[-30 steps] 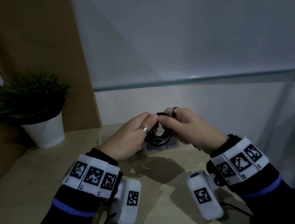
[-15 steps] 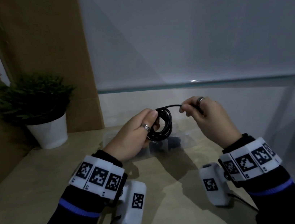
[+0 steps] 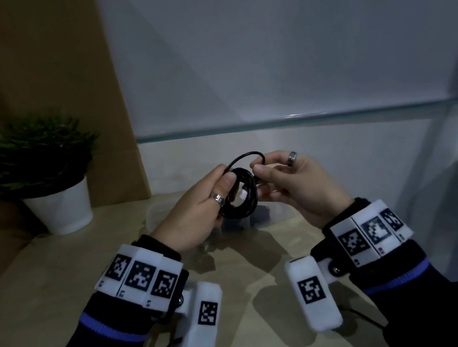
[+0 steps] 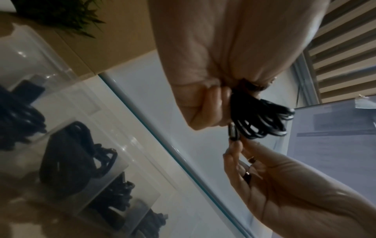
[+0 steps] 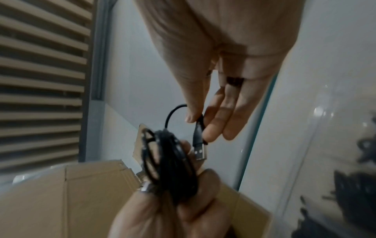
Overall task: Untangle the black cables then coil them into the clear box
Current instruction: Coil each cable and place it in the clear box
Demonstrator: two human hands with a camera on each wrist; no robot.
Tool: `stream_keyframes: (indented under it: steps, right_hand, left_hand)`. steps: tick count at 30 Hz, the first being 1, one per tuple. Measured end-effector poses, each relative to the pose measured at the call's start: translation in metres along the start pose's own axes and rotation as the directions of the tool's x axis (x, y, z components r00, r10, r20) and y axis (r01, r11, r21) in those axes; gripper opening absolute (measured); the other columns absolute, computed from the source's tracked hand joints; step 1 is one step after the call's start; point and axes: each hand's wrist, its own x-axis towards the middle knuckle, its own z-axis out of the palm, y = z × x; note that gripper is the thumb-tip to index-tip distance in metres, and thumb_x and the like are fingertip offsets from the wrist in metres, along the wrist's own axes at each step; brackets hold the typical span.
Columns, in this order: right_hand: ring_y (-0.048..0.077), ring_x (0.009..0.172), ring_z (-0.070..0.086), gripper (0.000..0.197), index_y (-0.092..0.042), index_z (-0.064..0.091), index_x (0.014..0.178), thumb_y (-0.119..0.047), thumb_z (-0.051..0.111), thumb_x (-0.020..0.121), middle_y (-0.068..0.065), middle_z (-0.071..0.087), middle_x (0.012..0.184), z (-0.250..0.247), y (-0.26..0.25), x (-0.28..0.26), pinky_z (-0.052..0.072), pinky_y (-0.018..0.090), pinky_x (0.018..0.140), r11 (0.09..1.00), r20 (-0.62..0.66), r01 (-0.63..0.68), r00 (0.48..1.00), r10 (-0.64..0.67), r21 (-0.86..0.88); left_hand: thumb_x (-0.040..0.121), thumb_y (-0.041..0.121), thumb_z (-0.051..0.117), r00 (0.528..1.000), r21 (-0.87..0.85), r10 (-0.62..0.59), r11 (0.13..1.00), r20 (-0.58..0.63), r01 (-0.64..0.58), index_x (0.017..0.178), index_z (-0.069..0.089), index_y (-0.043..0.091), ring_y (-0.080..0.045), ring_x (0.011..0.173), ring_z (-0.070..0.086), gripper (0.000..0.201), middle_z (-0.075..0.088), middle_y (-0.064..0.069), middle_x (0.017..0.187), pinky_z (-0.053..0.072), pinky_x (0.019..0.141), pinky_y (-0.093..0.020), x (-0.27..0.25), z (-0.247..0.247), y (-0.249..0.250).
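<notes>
black cable [image 3: 239, 194] coiled in both hands above wooden table [image 3: 61, 285].

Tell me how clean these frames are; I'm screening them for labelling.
Head view: dim, edges bowed, hands' shadows on the table. Left wrist view: clear box soft, with glare specks. Right wrist view: coiled cable motion-blurred, USB plug sharper.

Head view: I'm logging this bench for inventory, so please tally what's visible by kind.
Hands: 2 (left hand, right hand)
Black cable coil, held by both: 1
Clear box: 1
Potted plant: 1
Total: 5
</notes>
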Motion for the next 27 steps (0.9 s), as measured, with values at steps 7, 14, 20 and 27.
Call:
stream_keyframes:
  steps: [7,14,20,27]
  right_hand:
    - [0.010,0.049,0.061,0.009,-0.009,0.058,0.078,-0.008,0.056,0.086,0.002,0.064,0.059,0.008,0.004,-0.005,0.054,0.022,0.051,0.960,0.106,-0.170,0.983,0.149,0.223]
    - [0.016,0.070,0.055,0.038,-0.012,0.057,0.107,-0.036,0.064,0.079,0.006,0.063,0.083,0.021,0.009,-0.008,0.051,0.024,0.060,0.933,0.274,-0.281,0.937,0.217,0.225]
    - [0.015,0.064,0.063,0.054,-0.029,0.047,0.111,0.001,0.069,0.071,0.003,0.064,0.081,0.024,0.010,-0.011,0.051,0.033,0.062,0.979,0.236,-0.140,0.966,0.102,0.147]
    - [0.011,0.063,0.059,0.010,-0.017,0.066,0.091,-0.010,0.062,0.085,-0.006,0.064,0.073,0.021,0.005,-0.012,0.048,0.022,0.053,1.000,0.178,-0.016,0.984,0.017,-0.007]
  left_hand:
    - [0.098,0.033,0.033,0.996,-0.063,-0.081,0.995,-0.026,0.079,0.108,0.050,0.004,0.000,0.044,0.041,0.036,0.047,0.004,0.065,0.031,0.042,-0.015,0.005,0.000,-0.008]
    - [0.102,0.013,0.027,0.970,-0.160,-0.242,0.958,0.004,0.240,0.087,0.050,0.026,-0.004,0.039,0.033,0.031,0.040,0.003,0.055,0.022,0.043,-0.021,0.011,-0.001,-0.021]
    - [0.096,0.000,0.027,0.964,-0.186,-0.243,0.948,0.105,0.259,0.093,0.049,0.025,-0.001,0.037,0.030,0.033,0.042,0.009,0.048,0.022,0.036,-0.014,0.010,0.009,-0.020]
    - [0.100,0.027,0.035,0.970,-0.206,-0.237,0.948,0.056,0.244,0.110,0.051,0.019,-0.001,0.037,0.030,0.021,0.037,0.001,0.060,0.025,0.037,-0.014,0.008,0.008,-0.016]
